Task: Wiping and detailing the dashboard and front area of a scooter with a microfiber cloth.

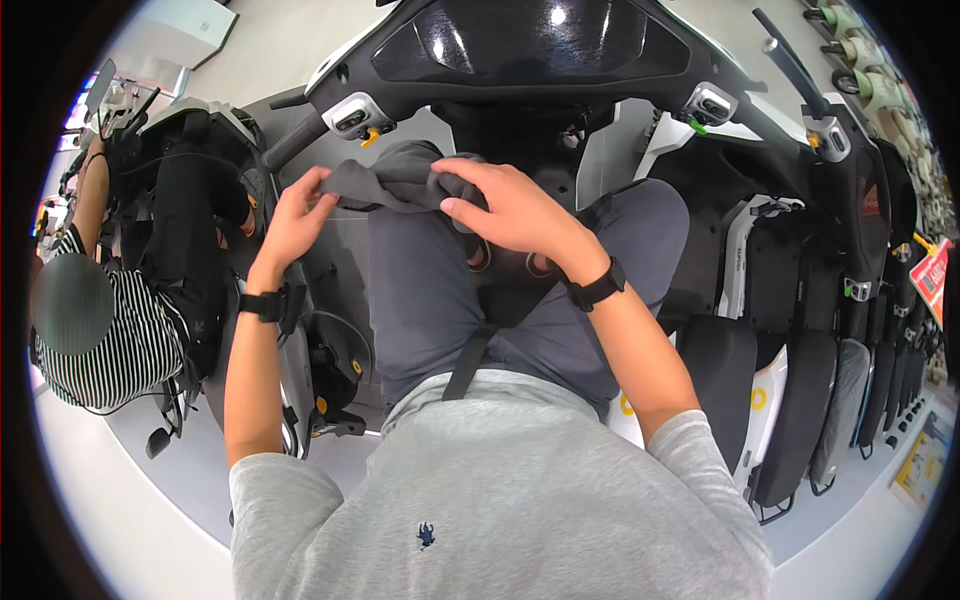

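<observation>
A dark grey cloth (397, 176) is bunched and held between my two hands, above my left knee. My left hand (300, 217) pinches its left end between thumb and fingers. My right hand (506, 202) grips the right end, fingers curled over the fabric. Beyond the cloth is the handlebar of an electric scooter (525, 90), with a glossy black display panel (532, 37). A left switch pod with a yellow button (358, 118) and a right switch pod with a green button (709, 105) are mounted on it. I sit astride the scooter, my feet partly hidden.
Another person in a striped shirt (112, 330) sits on a scooter close on the left. More scooters with black seats (795, 412) stand in a row on the right. A red and white sign (934, 281) bearing writing hangs at the right edge.
</observation>
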A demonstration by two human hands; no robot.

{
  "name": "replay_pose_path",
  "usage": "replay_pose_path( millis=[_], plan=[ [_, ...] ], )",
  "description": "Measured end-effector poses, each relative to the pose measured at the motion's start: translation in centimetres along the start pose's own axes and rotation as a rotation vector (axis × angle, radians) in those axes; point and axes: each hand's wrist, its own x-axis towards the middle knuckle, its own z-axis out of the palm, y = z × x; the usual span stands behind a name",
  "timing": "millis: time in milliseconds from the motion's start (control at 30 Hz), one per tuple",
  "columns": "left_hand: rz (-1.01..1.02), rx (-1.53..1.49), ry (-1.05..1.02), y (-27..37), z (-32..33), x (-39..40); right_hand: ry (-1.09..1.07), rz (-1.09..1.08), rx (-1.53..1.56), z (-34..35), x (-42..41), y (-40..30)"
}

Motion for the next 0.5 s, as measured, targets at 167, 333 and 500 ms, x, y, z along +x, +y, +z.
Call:
replay_pose_path(
  millis=[167, 333, 500],
  plan=[
    [-0.009, -0.31, 0.023, 0.9, -2.8, -1.0, 0.08, -0.099, -0.002, 0.3, -0.1, -1.6],
    [-0.199, -0.262, 0.086, 5.7, 2.8, 2.9, 0.208, -0.048, 0.077, -1.1, -1.1, 0.1],
    [-0.067, -0.451, 0.158, 2.9, 10.4, 8.2, 0.335, 0.136, -0.026, -3.2, -4.1, 0.8]
  ],
)
